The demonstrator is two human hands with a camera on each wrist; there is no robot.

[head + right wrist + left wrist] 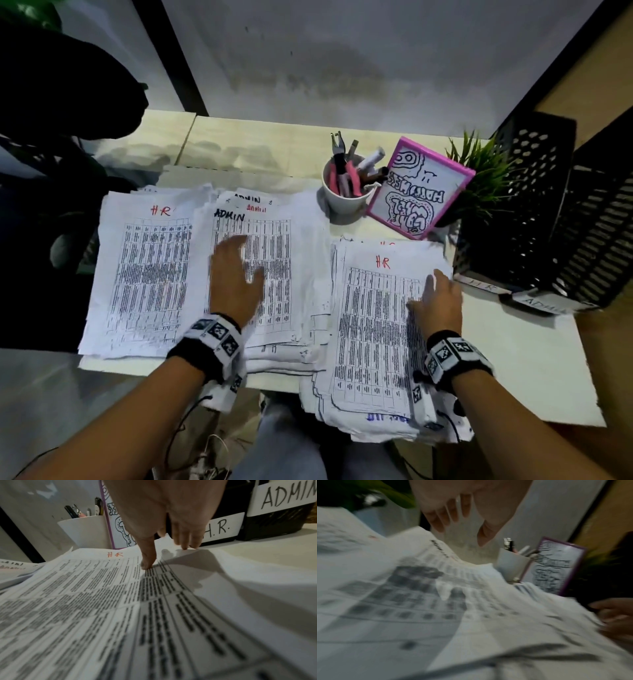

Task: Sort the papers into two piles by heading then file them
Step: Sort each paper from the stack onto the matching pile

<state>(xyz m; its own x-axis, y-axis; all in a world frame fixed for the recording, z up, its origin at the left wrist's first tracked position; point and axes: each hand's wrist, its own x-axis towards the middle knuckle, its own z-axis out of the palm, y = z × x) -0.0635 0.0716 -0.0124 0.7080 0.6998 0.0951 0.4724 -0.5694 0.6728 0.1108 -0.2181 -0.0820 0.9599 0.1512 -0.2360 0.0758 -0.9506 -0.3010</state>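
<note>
Three lots of printed sheets lie on the table. At the left is a sheet headed HR (144,274), in the middle an ADMIN pile (274,246), and at the right an HR pile (373,325). My left hand (246,263) hovers just over the ADMIN pile (423,601), with its fingers spread and holding nothing (460,536). My right hand (426,291) rests on the right part of the HR pile (102,595). Its thumb (147,561) presses the top sheet, and its straight fingers (187,543) touch the sheet's far edge.
Two black mesh file trays stand at the right, labelled H.R. (221,528) and ADMIN (284,499). Behind the piles are a white cup of pens (347,195), a pink-framed drawing (418,188) and a small plant (479,178). The right pile overhangs the table's front edge.
</note>
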